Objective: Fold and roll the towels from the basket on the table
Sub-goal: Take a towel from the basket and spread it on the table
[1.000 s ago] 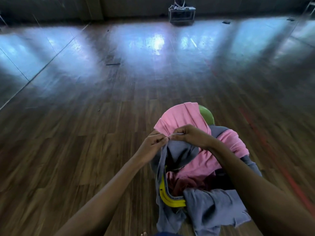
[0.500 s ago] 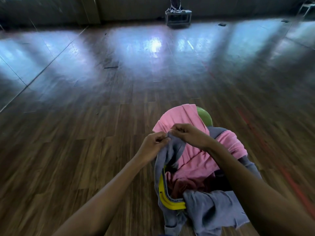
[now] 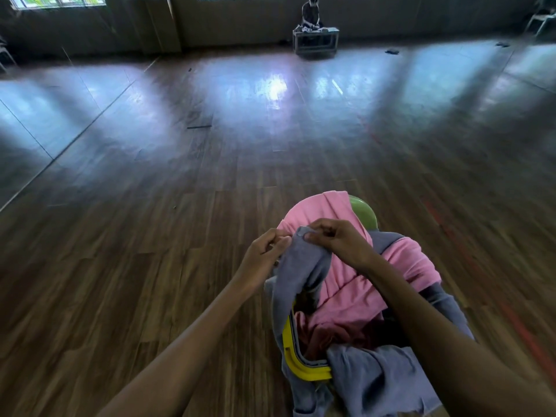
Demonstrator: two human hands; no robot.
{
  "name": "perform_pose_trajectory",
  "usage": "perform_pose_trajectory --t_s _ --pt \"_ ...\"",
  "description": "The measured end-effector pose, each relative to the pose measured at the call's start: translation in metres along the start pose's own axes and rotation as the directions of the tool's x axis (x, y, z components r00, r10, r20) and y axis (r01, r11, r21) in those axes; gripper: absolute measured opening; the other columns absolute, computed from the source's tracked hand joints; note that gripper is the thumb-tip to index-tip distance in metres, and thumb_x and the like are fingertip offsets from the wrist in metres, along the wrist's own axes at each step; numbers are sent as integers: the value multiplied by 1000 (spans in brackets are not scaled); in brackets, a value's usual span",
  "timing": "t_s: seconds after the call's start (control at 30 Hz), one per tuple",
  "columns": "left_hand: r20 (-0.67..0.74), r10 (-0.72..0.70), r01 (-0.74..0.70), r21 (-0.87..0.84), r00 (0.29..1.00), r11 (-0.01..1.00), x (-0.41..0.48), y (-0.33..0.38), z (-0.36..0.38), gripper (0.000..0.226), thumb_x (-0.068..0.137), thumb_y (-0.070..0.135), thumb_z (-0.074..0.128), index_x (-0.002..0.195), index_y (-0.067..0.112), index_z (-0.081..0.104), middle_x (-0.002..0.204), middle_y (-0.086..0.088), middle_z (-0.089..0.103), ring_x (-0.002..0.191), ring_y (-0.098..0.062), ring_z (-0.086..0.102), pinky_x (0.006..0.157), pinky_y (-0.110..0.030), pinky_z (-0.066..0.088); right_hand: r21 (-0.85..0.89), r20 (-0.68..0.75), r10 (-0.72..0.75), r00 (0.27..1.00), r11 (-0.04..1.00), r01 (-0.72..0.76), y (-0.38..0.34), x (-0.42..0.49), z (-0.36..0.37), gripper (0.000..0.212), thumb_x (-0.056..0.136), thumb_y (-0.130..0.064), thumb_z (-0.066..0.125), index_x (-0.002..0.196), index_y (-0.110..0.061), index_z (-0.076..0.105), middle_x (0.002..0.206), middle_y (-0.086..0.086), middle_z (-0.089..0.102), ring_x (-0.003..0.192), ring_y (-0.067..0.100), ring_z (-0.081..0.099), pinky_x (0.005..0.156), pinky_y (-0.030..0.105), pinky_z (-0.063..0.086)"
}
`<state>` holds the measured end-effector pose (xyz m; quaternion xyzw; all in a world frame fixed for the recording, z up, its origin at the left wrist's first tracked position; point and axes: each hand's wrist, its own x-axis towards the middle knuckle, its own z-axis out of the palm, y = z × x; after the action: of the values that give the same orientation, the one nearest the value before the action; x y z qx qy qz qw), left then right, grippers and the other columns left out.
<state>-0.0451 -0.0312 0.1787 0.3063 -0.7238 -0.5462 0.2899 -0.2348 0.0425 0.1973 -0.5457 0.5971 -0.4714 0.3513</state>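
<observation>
Your left hand (image 3: 266, 254) and right hand (image 3: 337, 242), side by side, pinch the grey towel (image 3: 301, 267) hanging down into the basket (image 3: 289, 353).

Left hand (image 3: 264, 254), right hand (image 3: 341, 242), fingers (image 3: 319, 233) curled.

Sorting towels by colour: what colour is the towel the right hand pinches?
The towel is grey-blue; head view shows it best.

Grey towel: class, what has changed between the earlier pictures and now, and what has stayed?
The left hand and right hand kept pinching the grey towel, drawing its corner slightly up over the pink towel. The yellow basket stayed put.
</observation>
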Motion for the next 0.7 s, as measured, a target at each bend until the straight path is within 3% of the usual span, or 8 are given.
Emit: perform_pose_trajectory --t_s 0.07,0.17,0.33,0.47,0.57,0.7 --pt "-23 40 -40 -5 999 999 5 11 0 28 92 32 59 108 10 67 101 -6 67 96 -25 65 80 -38 55 -111 32 -22 999 994 25 -10 7 3 9 86 -14 72 88 -20 65 74 -13 67 72 2 60 69 25 48" --pt "-71 127 -123 50 989 991 11 20 -1 12 92 14 63 97 9 72 94 -2 71 90 -15 66 79 -28 53 -169 17 -43 999 985 46 -17 12 11 15 84 -20 73 88 -17 58 68 -8 61 65 6 54 65 33 45" --pt "-166 129 -108 127 978 986 13 25 -10 11 91 8 64 89 13 73 81 4 71 78 -7 66 70 -19 49 -72 91 13 996 997 -6 -15 11 15 10 88 -22 70 91 -16 62 81 5 69 78 22 66 73 39 53" --pt "-244 126 -87 164 962 983 15 34 -21 14 93 8 59 85 13 68 77 11 65 71 4 59 66 -14 47 -42 215 100 971 995 -93 13 -1 19 16 95 -19 61 84 -7 62 74 0 56 72 13 54 68 30 45" --pt "-315 141 -85 184 938 979 11 34 -32 15 96 9 54 86 9 65 79 7 62 73 3 55 68 -12 44 -49 143 135 981 990 -129 37 -10 16 26 98 -20 55 86 2 57 77 7 52 74 14 51 71 33 44" --pt "-306 64 30 293 950 956 4 21 -35 18 102 17 43 92 9 56 84 2 57 76 -5 55 65 -9 44 -47 25 42 999 998 -41 27 -6 17 25 98 -21 55 83 -2 60 77 10 56 74 16 52 70 41 44"
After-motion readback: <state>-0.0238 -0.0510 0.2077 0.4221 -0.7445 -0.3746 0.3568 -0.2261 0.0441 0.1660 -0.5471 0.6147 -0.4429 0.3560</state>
